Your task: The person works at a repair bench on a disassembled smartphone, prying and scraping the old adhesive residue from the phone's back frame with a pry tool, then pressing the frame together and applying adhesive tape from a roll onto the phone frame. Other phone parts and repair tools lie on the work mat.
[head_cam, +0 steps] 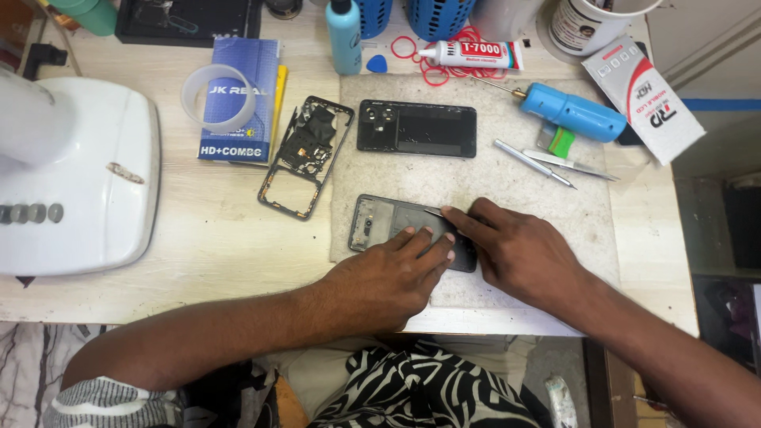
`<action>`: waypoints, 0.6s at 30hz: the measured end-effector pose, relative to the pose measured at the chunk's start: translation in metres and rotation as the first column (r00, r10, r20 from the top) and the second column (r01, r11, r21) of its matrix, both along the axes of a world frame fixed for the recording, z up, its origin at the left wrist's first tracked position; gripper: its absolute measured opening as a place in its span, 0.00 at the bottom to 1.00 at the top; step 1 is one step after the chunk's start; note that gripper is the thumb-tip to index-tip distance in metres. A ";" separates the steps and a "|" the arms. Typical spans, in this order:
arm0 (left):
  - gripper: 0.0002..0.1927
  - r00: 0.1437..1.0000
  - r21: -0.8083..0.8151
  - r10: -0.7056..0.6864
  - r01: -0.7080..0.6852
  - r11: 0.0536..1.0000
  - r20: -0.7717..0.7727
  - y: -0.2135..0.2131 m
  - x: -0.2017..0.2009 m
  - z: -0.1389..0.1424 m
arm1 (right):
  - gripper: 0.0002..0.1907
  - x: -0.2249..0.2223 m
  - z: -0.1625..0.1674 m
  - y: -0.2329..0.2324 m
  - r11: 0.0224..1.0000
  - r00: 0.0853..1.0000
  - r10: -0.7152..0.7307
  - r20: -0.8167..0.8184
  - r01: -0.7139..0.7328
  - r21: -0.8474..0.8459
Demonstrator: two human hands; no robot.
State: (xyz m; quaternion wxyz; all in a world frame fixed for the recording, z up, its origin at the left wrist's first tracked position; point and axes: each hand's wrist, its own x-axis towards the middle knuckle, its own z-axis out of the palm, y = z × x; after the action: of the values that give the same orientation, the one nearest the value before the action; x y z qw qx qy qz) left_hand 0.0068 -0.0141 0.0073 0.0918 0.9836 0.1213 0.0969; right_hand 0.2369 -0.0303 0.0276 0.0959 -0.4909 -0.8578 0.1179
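A dark phone back cover [379,222] lies on the grey work mat [515,206], near the front. My left hand [388,277] rests flat on it, fingers pressing its right half. My right hand [515,250] grips a thin metal blade [433,211] and holds its tip against the cover's upper edge. Further back on the mat lies a second dark phone body [416,128] with camera holes. A bare phone frame [305,154] sits at the mat's left edge.
A blue handheld tool [572,112], tweezers [567,163] and a metal pick [533,162] lie at the right. A glue tube [472,54], red rubber bands [432,73], a blue bottle [344,36], a tape roll [212,97] on a blue box and a white machine [75,174] stand around.
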 end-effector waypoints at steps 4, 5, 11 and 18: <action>0.21 0.999 -0.024 0.004 -0.005 1.000 -0.047 -0.001 0.002 0.000 | 0.33 -0.006 -0.005 0.009 0.999 0.999 0.020 0.032 -0.019 -0.036; 0.20 0.996 -0.067 -0.002 -0.004 0.998 -0.089 -0.001 0.001 0.001 | 0.34 -0.012 -0.009 0.014 0.998 0.999 0.050 0.016 -0.049 -0.041; 0.23 1.000 -0.035 -0.020 0.019 0.999 -0.016 0.001 0.001 0.001 | 0.35 -0.005 -0.007 0.008 0.995 1.000 -0.005 0.001 0.006 -0.100; 0.22 1.000 0.040 -0.001 0.001 0.999 0.006 0.000 0.002 0.001 | 0.35 -0.003 -0.001 0.004 0.999 0.999 -0.003 0.033 0.004 -0.041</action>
State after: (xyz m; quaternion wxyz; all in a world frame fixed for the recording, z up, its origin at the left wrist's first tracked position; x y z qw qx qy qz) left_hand 0.0084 -0.0146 0.0081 0.0725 0.9850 0.1184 0.1025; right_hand 0.2337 -0.0266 0.0262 0.0721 -0.4963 -0.8558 0.1272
